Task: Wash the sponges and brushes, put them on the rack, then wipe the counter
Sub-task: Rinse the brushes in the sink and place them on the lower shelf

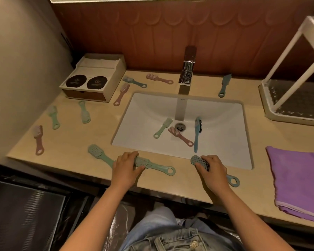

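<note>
Both hands are curled round a brush head on the front strip of the surface (101,134): left hand (126,165) on the green brush (152,164), handle pointing right along the edge, right hand (211,169) on the blue-grey brush (196,160), handle trailing right too. The sink (221,113) sits straight ahead just past the fingers with three brushes in it, so I'd guess a short forward drop, right hand slightly nearer. More brushes are scattered around, the rack (294,120) is far right with the purple cloth (297,178) in front of it, and there's a brown panelled wall behind.
</note>
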